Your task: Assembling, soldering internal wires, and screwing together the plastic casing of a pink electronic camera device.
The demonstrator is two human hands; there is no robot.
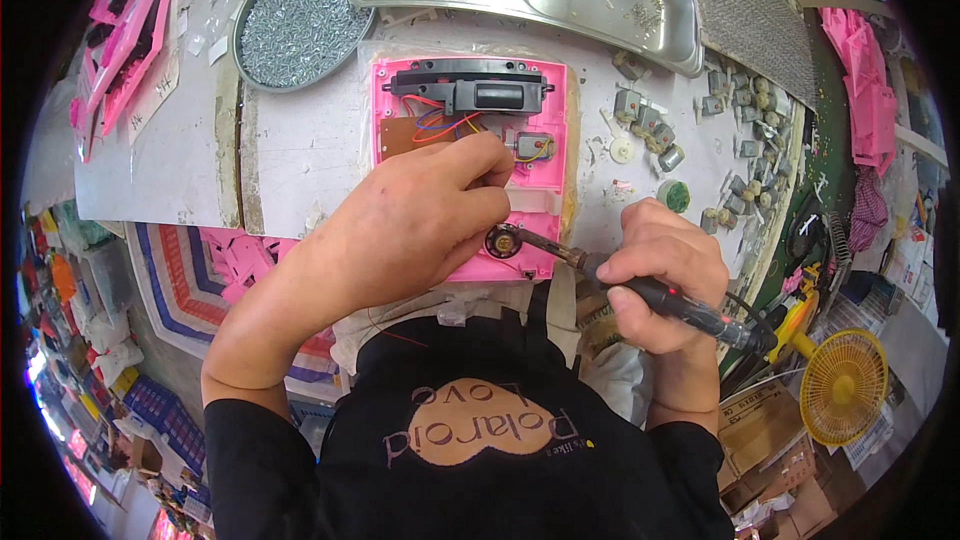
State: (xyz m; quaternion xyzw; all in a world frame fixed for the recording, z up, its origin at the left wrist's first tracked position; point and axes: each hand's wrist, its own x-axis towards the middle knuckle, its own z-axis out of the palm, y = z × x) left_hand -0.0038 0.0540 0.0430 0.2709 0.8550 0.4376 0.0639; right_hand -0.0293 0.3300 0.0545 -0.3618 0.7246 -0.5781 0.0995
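Observation:
A pink plastic housing [549,202] lies on the bench in front of me, with a black module [470,90], a brown circuit board [405,135], several coloured wires and a small motor [533,146] inside. My left hand [420,205] reaches over its left half, fingers pinched together; what they hold is hidden. The right hand [668,275] grips the black handle of a soldering iron [690,316] from the right. Its metal tip points left and meets the edge of a small round speaker [501,243] near the housing's lower edge, as far as I can see.
Beyond the housing stand a round tray of screws [300,15] and a metal tray [600,0] of small springs. Small motors [650,125] and a green solder roll [674,197] lie to the right. A yellow fan [843,387] stands lower right; pink shells [125,50] are far left.

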